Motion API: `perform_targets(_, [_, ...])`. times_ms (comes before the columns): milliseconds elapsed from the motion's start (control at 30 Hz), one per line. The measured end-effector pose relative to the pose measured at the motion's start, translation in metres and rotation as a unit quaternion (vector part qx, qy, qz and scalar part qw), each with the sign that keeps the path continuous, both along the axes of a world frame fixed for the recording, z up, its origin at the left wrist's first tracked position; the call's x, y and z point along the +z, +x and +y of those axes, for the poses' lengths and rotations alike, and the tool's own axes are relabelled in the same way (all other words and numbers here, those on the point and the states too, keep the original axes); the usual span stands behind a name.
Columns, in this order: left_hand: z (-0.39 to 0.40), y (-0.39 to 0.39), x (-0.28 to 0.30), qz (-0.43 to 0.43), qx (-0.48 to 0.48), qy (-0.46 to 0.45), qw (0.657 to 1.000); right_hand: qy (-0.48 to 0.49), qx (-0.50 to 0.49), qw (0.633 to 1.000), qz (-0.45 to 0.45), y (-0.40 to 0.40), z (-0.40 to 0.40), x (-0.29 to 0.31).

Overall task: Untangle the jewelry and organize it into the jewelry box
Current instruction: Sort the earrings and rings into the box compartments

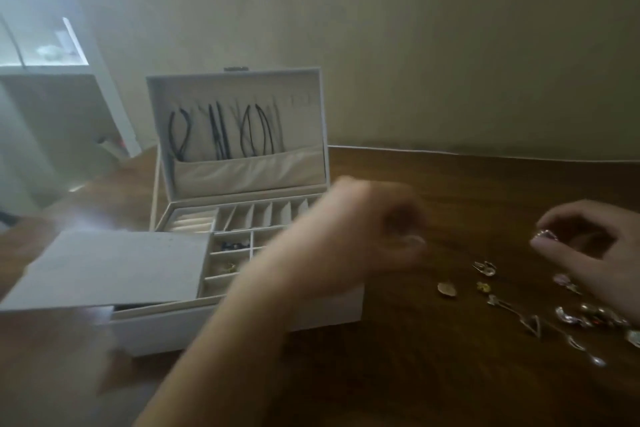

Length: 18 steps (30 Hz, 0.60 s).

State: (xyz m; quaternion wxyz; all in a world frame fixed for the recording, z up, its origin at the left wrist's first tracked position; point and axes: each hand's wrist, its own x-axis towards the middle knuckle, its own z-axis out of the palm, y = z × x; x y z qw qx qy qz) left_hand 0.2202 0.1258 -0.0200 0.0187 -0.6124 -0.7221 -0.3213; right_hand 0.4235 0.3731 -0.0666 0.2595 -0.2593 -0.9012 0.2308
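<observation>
We sit with the white jewelry box (242, 308) open on the wooden table (485, 191), cords (221, 130) hung inside its lid. The loose jewelry (519, 308) lies scattered to the right of the box, beneath our right hand (588, 246), which is nearer and pinches a small pinkish piece (546, 235). Our left hand (367, 236) is blurred between box and pile; we cannot tell whether it holds anything. The compartments (263, 218) lie leftward of both hands.
</observation>
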Motion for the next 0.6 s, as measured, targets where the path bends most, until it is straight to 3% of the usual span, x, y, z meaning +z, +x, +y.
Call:
perform_targets(267, [-0.033,-0.053,0.001,-0.068,0.065,-0.15,0.984,0.021,0.045,0.999,0.016,-0.026,-0.056,0.014])
perform_targets(367, [-0.033,-0.06,-0.004,-0.071,0.076,-0.176,0.979,-0.022,0.102,0.994,0.036,-0.036,-0.088,0.019])
perform_targets(500, [-0.043,-0.067,-0.003,-0.105,0.072,-0.172,0.977,-0.036,0.204,0.977,0.046,-0.066,-0.124,0.026])
perform_targets(600, [-0.048,-0.076,-0.002,-0.078,0.115,-0.097,0.986,-0.02,0.242,0.969,0.043,-0.098,-0.139,0.028])
